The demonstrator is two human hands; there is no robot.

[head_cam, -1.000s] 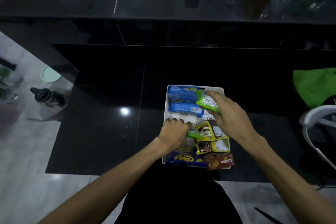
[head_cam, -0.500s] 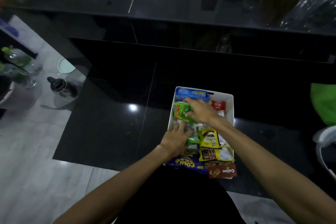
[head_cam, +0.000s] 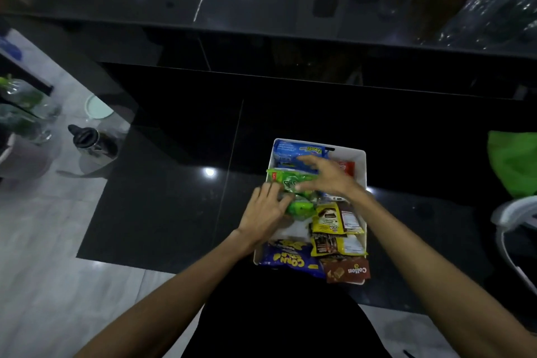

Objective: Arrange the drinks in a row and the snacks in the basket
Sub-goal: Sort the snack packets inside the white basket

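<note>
The polished black counter (head_cam: 174, 197) shines under the ceiling lights, with pale floor showing at its near edge. A white basket (head_cam: 361, 160) sits on it right in front of the person, packed with snacks. At the near rim a blue corn bag (head_cam: 290, 259) and a brown box (head_cam: 347, 270) hang over the edge. Yellow packets (head_cam: 328, 219) lie just past them.

The left hand (head_cam: 266, 212) rests its straight, spread fingers on a small green packet (head_cam: 300, 208), holding nothing. Just beyond, the right hand (head_cam: 328, 176) lies palm down over the right end of a larger green packet (head_cam: 287, 180). Its fingers are stretched out flat, and I see no pinch on it. A blue packet (head_cam: 299, 151) fills the far end.

These wrappers look light, soft and slick. I would guess they slide and crumple, and what's inside may crush. They are best taken by a sealed end or flattened gently rather than squeezed.

On the far ledge stand some bottles (head_cam: 436, 9), dark and blurred.
</note>
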